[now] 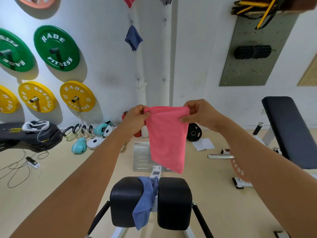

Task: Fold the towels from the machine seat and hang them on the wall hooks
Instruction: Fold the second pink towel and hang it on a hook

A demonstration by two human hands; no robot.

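A pink towel (pixel 167 138) hangs in the air in front of me, folded lengthwise. My left hand (pixel 135 118) pinches its top left corner and my right hand (pixel 197 114) pinches its top right corner. Below, a blue towel (pixel 145 201) drapes over the gap between the two black pads of the machine seat (pixel 127 201). On the wall ahead, a dark blue folded towel (pixel 133 37) hangs from a hook. Two bare hooks, one on the left (pixel 138 80) and one on the right (pixel 164 80), sit lower on the wall. A pink towel (pixel 129 0) and a grey one (pixel 165 0) hang at the top edge.
Green and yellow weight plates (pixel 56 48) are mounted on the left wall. Boxing gloves (pixel 79 146), kettlebells and cables lie on the floor at left. A black bench (pixel 289 131) stands at right. A metal footplate (pixel 141 156) lies beyond the seat.
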